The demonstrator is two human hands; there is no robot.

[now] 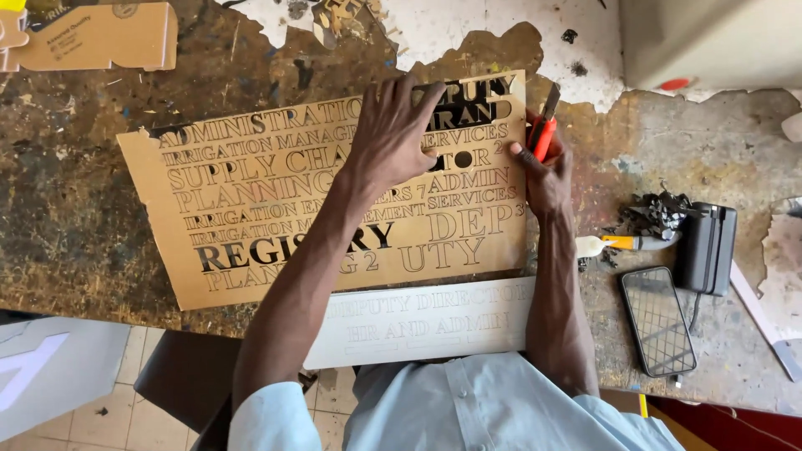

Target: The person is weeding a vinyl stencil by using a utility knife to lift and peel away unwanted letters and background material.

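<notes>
Scarred, paint-flecked bench (100, 209) carries a tan lettered sheet (251, 192); left hand (388, 129) lies flat, fingers spread, pinning it; right hand (545, 171) grips a red utility knife (545, 125) at its right edge. Sheet looks thin, light and bendable, likely safest held flat near the cut.

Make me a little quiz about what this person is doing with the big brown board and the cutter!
1. True or false: the left hand lies flat on the brown lettered board.
2. Which hand holds the red utility knife? A) left B) right C) neither
3. Fill in: the smartphone lies on the worn table to the person's ____ side.

Key:
1. True; its fingers spread over the board's upper part.
2. B; the right hand grips it at the board's right edge.
3. Right, beside a black box. A pale lettered strip lies nearer the person than the board.
</notes>
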